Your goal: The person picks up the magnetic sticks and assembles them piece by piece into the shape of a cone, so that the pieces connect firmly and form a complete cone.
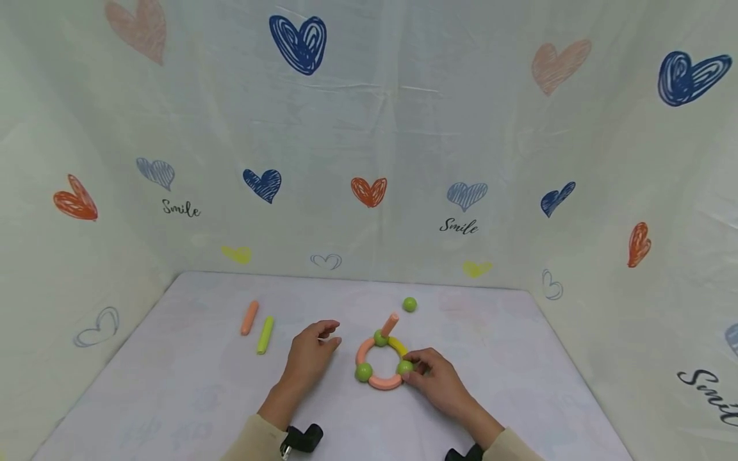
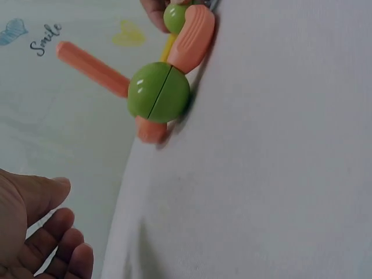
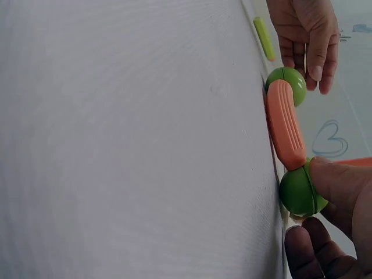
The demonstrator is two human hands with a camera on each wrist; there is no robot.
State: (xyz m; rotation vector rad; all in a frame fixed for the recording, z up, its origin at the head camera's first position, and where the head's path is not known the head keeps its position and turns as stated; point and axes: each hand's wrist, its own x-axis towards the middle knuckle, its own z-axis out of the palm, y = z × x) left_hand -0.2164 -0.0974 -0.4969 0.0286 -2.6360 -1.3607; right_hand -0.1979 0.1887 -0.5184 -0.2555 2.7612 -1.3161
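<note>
A ring of toy building pieces lies on the table, made of two orange curved rods [image 1: 385, 383], one yellow curved rod [image 1: 398, 346] and three green balls [image 1: 364, 372]. From the far ball [image 1: 380, 338] a straight orange rod [image 1: 390, 324] stands up. My right hand [image 1: 441, 382] holds the right-hand green ball [image 3: 299, 193] between thumb and fingers. To the left of the ring hovers my left hand [image 1: 311, 353], fingers loosely bent and apart, holding nothing; the left wrist view shows a gap between it and the nearest ball [image 2: 158, 92].
A loose green ball [image 1: 409, 304] sits behind the ring. Farther left lie a straight orange rod [image 1: 250, 318] and a yellow-green rod [image 1: 265, 335]. Behind the white table [image 1: 190, 384] hangs a curtain [image 1: 403, 141] printed with hearts.
</note>
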